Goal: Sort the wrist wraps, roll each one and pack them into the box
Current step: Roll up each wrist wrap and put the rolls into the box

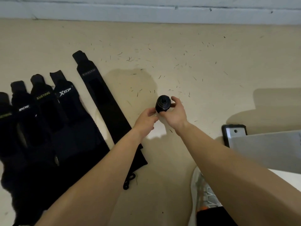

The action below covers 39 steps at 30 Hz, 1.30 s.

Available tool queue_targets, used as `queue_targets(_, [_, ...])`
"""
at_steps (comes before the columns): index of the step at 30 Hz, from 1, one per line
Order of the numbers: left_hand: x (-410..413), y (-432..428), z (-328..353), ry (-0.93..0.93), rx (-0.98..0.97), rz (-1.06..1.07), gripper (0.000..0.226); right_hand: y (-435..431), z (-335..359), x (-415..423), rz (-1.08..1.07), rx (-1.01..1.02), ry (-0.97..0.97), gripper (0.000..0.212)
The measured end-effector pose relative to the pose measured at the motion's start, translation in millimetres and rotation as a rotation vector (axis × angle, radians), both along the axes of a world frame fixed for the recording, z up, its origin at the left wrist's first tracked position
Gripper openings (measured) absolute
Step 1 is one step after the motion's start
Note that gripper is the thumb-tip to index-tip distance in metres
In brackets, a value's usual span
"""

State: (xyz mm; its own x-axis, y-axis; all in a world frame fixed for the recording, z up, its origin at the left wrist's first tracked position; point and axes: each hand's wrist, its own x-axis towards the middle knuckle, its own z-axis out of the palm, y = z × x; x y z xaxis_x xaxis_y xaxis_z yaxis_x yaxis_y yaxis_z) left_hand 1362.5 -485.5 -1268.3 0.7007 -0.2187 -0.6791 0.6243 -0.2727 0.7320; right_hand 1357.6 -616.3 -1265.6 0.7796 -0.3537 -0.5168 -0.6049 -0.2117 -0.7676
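**One wrap rolled tight, five flat ones waiting, box off to the right**

The beige floor (203, 66) is the work surface. It runs up to the pale wall (146, 12) at the top, with plenty of bare room in the middle and upper right.

Along the left lie the flat wraps (48, 121), side by side with labels up and overlapping at their lower ends. That layout probably makes them easy to sort and pick off one at a time. A long wrap (101, 98) lies apart at the row's right edge, slanting toward the arms. It looks like the next to take.

At the right edge sits what appears to be the box (268, 149), a grey panel only partly in view. A dark-framed object (234, 132) is at its far corner and a shoe (202, 193) is just below it.

Both arms reach into the gap between wraps and box. The right hand (175, 115) curls its fingers round the right side of the rolled wrap (163, 104), with the thumb under it. The left hand (146, 119) pinches the roll's lower left edge, likely to stop the tail springing loose. The roll shows its spiral end to the camera and is held just above the floor, well clear of the flat wraps.

The way right to the box looks open; only the shoe and the panel's edge need avoiding. Dark specks (130, 59) litter the floor and could cling to the fabric.
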Motion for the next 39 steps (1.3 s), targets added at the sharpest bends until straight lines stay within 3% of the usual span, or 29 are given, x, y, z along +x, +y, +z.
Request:
queue_targets(5, [-21.2, 23.9, 9.3, -0.025, 0.104, 0.004, 0.049, 5.5, 14.1, -23.1, -0.026, -0.028, 0.123, 0.083])
queue_targets(14, [-76.6, 112.0, 4.8, 0.076, 0.437, 0.237, 0.026, 65.7, 22.8, -64.5, 0.165, 0.001, 0.264, 0.031])
queue_targets(22, [-102.3, 125.0, -16.1, 0.315, 0.266, 0.293, 0.026, 101.5, 0.3, -77.8, 0.328, -0.064, 0.314, 0.017])
queue_targets(29, [-103.9, 125.9, -34.5, 0.287, 0.291, 0.257, 0.033, 98.3, -16.7, -76.7, 0.367, -0.101, 0.324, 0.021])
queue_targets(32, [-103.2, 131.2, -30.9, 0.248, 0.245, 0.237, 0.021, 94.1, -19.2, -77.1, 0.302, -0.012, 0.312, 0.02])
queue_targets(35, [-103.6, 135.0, -22.7, 0.254, 0.101, 0.333, 0.018, 89.7, -13.5, -78.3, 0.302, 0.065, 0.313, 0.01])
queue_targets(37, [-104.6, 135.8, -14.7, 0.295, -0.019, 0.452, 0.021, 88.3, -10.9, -78.6, 0.298, 0.11, 0.283, 0.023])
queue_targets(39, [-104.7, 138.6, -10.0, 0.285, -0.067, 0.549, 0.021, 85.9, -10.7, -79.0, 0.276, 0.097, 0.233, 0.021])
